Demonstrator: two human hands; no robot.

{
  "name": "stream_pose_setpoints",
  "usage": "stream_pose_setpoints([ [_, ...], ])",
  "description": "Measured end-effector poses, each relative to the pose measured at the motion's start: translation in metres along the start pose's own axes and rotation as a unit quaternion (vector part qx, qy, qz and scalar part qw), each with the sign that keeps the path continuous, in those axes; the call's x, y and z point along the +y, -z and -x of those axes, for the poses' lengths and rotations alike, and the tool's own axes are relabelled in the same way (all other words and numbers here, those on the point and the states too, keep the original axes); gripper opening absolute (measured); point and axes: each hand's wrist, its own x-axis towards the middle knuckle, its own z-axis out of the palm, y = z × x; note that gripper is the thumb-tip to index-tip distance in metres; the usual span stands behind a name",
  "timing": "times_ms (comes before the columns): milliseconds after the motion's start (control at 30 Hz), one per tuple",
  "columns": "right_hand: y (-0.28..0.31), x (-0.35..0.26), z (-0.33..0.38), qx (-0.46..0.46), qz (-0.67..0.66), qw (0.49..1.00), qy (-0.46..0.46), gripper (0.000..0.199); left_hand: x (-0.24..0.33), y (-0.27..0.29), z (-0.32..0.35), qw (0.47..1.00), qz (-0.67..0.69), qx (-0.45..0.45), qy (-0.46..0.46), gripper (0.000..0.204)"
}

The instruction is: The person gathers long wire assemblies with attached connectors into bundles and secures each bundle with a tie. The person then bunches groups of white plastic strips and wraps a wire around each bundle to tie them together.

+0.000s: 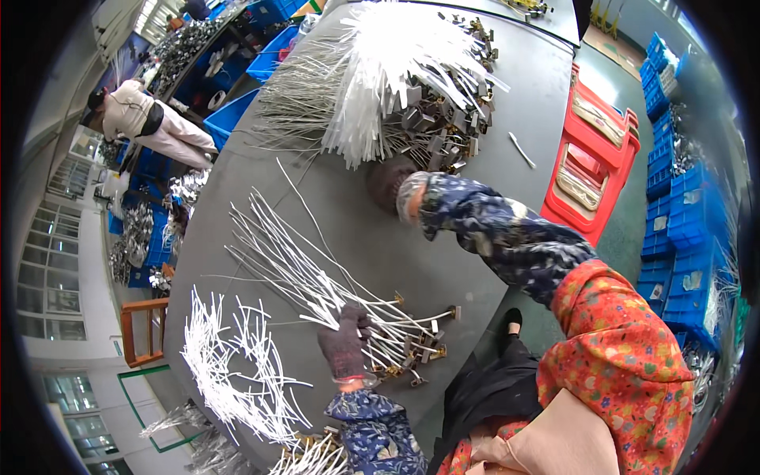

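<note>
My left hand point(344, 342), in a dark glove, is closed on white-sleeved wires in a fanned bundle point(313, 289) lying on the grey table. Small metal-and-brown end pieces point(416, 356) sit at the bundle's right end, and bare wires spread out at its upper left. My right hand point(389, 184), also gloved, is at the near edge of a big heap by some white sleeves point(356, 127); its fingers are dark and blurred, so their grip does not show. The heap holds thin wires point(293, 99) and many boxy metal end pieces point(443, 123).
Loose white sleeves point(229, 372) lie at the table's left edge. One short white piece point(522, 150) rests right of the heap. A red plastic stool point(590, 154) stands beside the table, with blue crates point(689, 214) stacked farther right. Another person point(146, 115) stands at far left.
</note>
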Motion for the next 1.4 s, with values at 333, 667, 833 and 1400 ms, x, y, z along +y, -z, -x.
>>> stream_pose_setpoints([
  [333, -0.031, 0.046, 0.063, -0.049, -0.126, 0.989, -0.066, 0.033, -0.011, -0.048, 0.011, 0.975, 0.159, -0.142, 0.055, 0.029],
  [667, -0.010, 0.061, 0.095, 0.394, -0.086, 0.914, -0.045, 0.041, -0.020, -0.052, 0.010, 0.963, 0.222, -0.116, 0.096, 0.032],
  [833, -0.003, 0.041, 0.059, 0.103, -0.190, 0.951, -0.220, 0.039, -0.024, -0.050, 0.012, 0.961, 0.236, -0.100, 0.104, 0.033],
  [1400, -0.202, 0.051, 0.451, -0.201, -0.580, 0.749, -0.248, 0.027, -0.045, -0.188, 0.023, 0.859, 0.386, -0.294, 0.164, 0.029],
])
